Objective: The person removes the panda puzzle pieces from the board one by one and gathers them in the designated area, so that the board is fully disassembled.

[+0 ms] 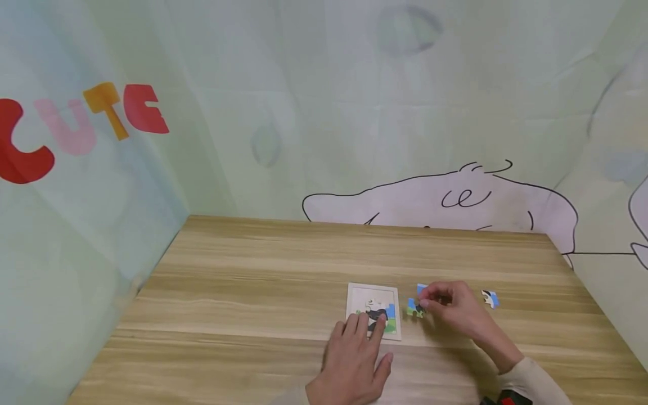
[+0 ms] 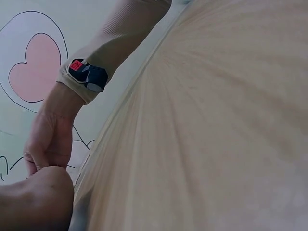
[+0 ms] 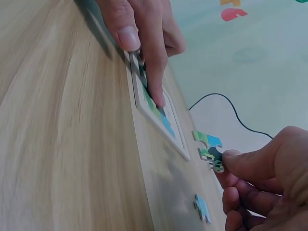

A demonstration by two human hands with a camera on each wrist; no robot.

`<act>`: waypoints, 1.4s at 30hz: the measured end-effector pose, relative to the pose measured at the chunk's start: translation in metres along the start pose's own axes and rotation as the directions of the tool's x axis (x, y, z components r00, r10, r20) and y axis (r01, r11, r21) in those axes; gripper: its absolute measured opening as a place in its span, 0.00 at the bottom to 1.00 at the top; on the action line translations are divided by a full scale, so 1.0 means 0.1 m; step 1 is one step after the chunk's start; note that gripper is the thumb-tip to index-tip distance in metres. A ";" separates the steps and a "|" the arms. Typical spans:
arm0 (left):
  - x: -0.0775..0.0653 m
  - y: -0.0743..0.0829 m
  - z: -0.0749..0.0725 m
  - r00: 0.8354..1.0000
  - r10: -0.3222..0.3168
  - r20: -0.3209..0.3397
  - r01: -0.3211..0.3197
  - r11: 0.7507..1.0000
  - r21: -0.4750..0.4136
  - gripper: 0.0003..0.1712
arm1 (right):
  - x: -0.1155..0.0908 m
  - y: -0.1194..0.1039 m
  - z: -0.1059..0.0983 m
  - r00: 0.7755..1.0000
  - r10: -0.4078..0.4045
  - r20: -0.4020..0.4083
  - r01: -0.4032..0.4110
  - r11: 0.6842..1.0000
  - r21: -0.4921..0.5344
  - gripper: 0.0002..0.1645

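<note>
A light wooden puzzle tray [image 1: 373,287] lies on the table, partly filled with pieces of a panda picture. My left hand [image 1: 351,360] rests over its lower edge with fingers extended, fingertips on the fitted pieces. The right wrist view shows its index finger [image 3: 155,62] pressing on the picture. To the right of the tray, my right hand [image 1: 455,309] pinches a green and black puzzle piece [image 3: 211,155] between thumb and fingers. Right beside it is another piece [image 3: 204,138], blue and green, partly overlapped in the head view.
Farther right lies a loose blue, black and white puzzle piece [image 1: 490,298]. The wood-grain table [image 1: 228,298] reaches back to a printed cloth wall [image 1: 228,140] with cartoon drawings. Dark devices with red marks are strapped at the wrist, one on the right sleeve [image 2: 115,43].
</note>
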State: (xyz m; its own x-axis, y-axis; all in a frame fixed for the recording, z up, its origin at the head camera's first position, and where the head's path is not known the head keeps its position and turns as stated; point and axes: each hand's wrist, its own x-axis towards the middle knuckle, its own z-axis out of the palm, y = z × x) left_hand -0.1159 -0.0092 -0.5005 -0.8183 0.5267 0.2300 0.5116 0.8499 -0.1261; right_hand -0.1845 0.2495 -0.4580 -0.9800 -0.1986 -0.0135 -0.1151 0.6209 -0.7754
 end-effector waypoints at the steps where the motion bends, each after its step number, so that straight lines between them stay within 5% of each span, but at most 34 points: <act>1: 0.00 0.00 0.00 1.000 -0.001 0.002 0.001 1.000 -0.001 0.36 | 0.00 0.01 -0.01 1.000 -0.001 0.003 0.001 1.000 -0.011 0.03; 19: 0.00 -0.01 0.00 1.000 0.007 -0.030 -0.007 1.000 -0.009 0.35 | -0.04 0.16 -0.06 0.999 0.049 0.005 -0.049 0.997 -0.061 0.02; 37: 0.02 -0.02 0.01 1.000 0.006 -0.005 -0.006 1.000 -0.014 0.35 | -0.04 0.25 0.00 0.995 -0.049 -0.081 0.032 0.978 -0.205 0.00; 42: 0.02 -0.02 0.03 0.999 0.005 -0.035 -0.005 1.000 -0.016 0.34 | -0.06 0.25 0.04 0.986 -0.090 -0.140 0.055 0.970 -0.237 0.07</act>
State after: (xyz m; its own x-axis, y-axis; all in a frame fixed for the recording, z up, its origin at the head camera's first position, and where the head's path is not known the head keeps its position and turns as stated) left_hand -0.1192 -0.0094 -0.5025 -0.8062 0.5300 0.2629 0.5202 0.8467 -0.1117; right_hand -0.1811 0.2630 -0.4797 -0.9786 -0.1457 0.1452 -0.2043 0.7710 -0.6032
